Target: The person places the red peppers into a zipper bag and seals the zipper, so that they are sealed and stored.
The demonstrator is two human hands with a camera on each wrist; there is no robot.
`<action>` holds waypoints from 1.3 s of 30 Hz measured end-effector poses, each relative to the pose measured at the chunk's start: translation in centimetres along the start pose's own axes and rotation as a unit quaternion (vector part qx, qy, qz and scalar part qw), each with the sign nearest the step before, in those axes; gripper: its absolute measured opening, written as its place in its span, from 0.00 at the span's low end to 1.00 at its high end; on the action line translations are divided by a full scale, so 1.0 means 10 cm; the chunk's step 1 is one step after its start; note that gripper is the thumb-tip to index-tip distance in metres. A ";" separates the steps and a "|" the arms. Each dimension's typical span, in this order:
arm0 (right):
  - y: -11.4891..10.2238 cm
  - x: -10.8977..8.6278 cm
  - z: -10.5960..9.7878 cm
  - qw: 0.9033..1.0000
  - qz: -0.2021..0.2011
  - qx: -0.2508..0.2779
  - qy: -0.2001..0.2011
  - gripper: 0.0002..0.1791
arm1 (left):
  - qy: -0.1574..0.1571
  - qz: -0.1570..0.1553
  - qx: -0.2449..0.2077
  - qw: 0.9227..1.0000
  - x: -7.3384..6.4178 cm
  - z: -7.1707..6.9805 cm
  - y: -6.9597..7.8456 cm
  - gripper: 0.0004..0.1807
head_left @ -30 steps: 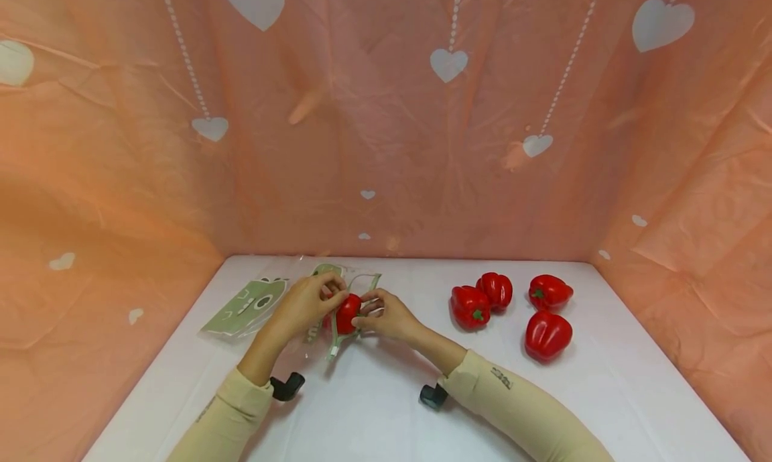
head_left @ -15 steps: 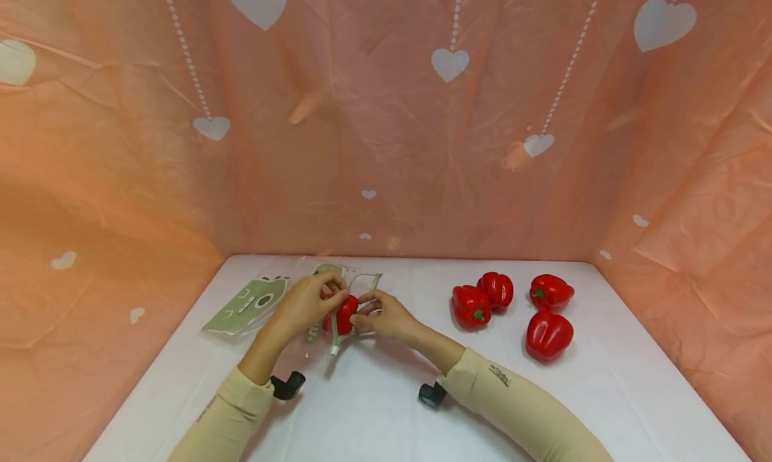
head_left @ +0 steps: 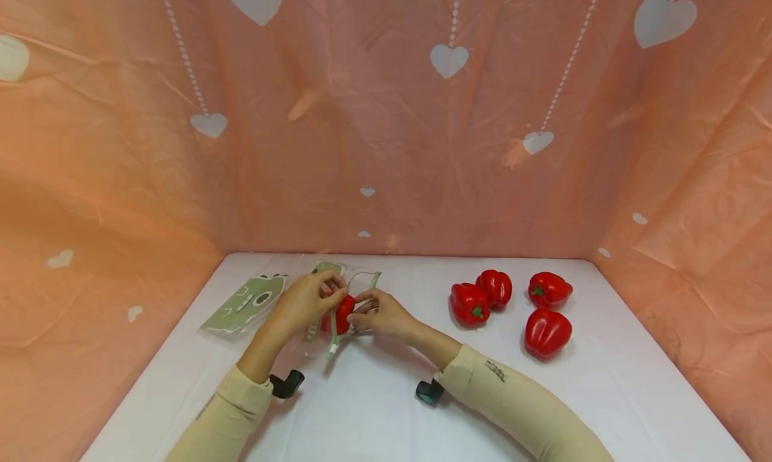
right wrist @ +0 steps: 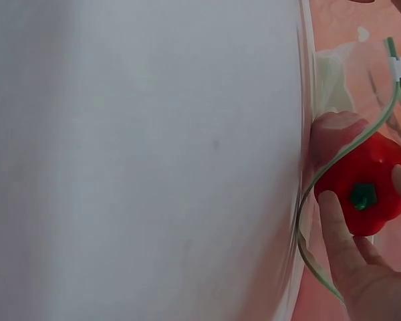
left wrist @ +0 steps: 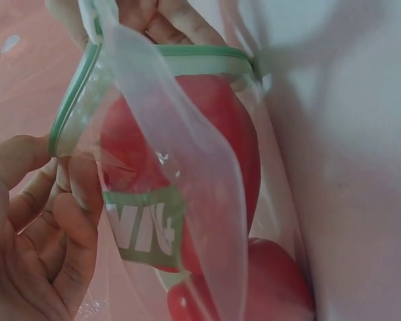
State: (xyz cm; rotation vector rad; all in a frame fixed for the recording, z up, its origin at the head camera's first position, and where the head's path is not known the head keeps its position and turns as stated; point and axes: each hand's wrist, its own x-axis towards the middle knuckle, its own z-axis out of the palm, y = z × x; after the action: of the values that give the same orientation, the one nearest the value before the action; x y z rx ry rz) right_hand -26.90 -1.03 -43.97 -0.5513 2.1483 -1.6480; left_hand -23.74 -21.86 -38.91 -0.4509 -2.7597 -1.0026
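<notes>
My left hand (head_left: 304, 304) pinches the opening edge of a clear zip bag (left wrist: 144, 227) with green print and a green zip strip (left wrist: 200, 51). A red bell pepper (right wrist: 381, 160) with a green stem sits in the bag's mouth, stem end outward. My right hand (head_left: 389, 314) holds that pepper, fingertips on either side of its stem end. Deeper in the bag, another red pepper (left wrist: 277, 274) shows through the plastic. The white zip slider (right wrist: 397, 69) hangs at one end of the opening.
Several red bell peppers (head_left: 470, 305) lie on the right side of the white table (head_left: 374, 408). A flat bag with a green monster face (head_left: 247, 304) lies at the left. Black wrist-camera pieces (head_left: 287, 384) stick out below both wrists. Pink-orange curtains (head_left: 410, 147) surround the table.
The pepper in the bag's mouth has moved left, further into the bag. My right hand has shifted slightly left with it, while my left hand stays at the opening edge.
</notes>
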 end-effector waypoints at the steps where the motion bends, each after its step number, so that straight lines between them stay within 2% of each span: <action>1: 0.00 0.00 0.00 1.000 0.000 0.002 -0.003 0.25 | 0.000 0.001 0.001 1.000 0.00 0.00 0.00 0.03; 18: 0.01 0.03 0.03 1.000 0.006 -0.014 -0.017 0.25 | 0.006 0.017 0.001 1.000 -0.01 -0.02 0.01 0.03; 33: -0.02 0.07 0.05 0.996 -0.013 -0.084 -0.017 0.24 | 0.007 0.024 0.011 1.000 -0.01 -0.04 0.00 0.03; 39: -0.03 0.07 0.03 0.990 -0.020 -0.137 -0.021 0.24 | 0.002 0.022 0.006 1.000 -0.01 -0.03 -0.01 0.03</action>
State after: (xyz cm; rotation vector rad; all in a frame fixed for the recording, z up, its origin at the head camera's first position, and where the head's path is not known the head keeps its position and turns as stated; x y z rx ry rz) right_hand -27.29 -1.69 -43.84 -0.7049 2.3620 -1.3534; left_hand -23.65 -22.14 -38.73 -0.5057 -2.7389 -0.9745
